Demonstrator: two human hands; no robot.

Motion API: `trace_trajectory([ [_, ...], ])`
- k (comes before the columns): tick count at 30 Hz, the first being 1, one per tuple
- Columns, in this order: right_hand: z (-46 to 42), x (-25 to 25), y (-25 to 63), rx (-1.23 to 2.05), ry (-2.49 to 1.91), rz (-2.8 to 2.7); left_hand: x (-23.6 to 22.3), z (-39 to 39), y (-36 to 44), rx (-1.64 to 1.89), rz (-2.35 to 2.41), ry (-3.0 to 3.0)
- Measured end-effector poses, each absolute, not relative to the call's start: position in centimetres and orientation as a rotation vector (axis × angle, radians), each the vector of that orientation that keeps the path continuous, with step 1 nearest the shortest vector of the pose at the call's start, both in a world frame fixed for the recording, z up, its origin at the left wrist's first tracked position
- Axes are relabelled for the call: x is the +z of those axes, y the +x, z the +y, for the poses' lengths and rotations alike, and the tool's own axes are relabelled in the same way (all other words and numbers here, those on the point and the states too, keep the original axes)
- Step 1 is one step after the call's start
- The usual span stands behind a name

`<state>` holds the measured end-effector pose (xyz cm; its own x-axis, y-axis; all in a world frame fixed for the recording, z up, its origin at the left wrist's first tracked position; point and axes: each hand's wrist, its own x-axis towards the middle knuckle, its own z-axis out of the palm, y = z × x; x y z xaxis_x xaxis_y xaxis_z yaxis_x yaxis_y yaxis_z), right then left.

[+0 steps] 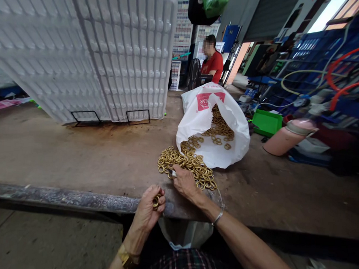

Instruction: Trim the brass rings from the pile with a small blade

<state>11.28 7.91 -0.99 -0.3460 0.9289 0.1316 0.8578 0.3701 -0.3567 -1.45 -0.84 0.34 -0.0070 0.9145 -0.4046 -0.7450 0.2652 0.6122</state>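
Near the table's front edge, my left hand (151,204) is closed round a few brass-coloured rings (156,202). My right hand (184,182) reaches over the front of a loose pile of similar rings (205,177). Its fingers are closed on a small tool with a dark tip and a pale part (171,172); its kind cannot be made out. The tip touches or lies just over rings at the pile's left side. Behind the pile a white plastic sack (227,153) lies on its side, its mouth toward me, with more rings inside.
Tall white ribbed trays (126,54) stand on the wooden table (59,155) at left, by black wire stands (138,116). At right are a green tray (267,123), a pink bottle (289,137) and hoses. An open bag (185,234) hangs below the edge. A person in red (212,65) sits beyond.
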Motion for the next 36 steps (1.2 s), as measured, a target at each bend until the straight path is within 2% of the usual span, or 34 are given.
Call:
trace_trajectory([
  [8,6.1,-0.2,14.1,1.15,-1.237,-1.667,-0.6,0.4,0.8,1.266,1.246,0.714],
  [15,4.7,-0.2,14.5,1.497,-1.115,-1.519,-1.0,0.8,1.5,1.205,1.269,0.858],
  [19,4.5,-0.5,14.3,1.536,-1.153,-1.489,-0.8,0.6,1.6,1.23,1.366,0.993],
  [25,4.4,0.6,13.7,1.314,-1.282,-1.608,-0.5,0.1,1.4,1.31,1.503,1.33],
  [36,4.3,0.6,13.0,1.164,-1.276,-1.706,-0.1,-0.4,1.4,1.153,1.168,0.849],
])
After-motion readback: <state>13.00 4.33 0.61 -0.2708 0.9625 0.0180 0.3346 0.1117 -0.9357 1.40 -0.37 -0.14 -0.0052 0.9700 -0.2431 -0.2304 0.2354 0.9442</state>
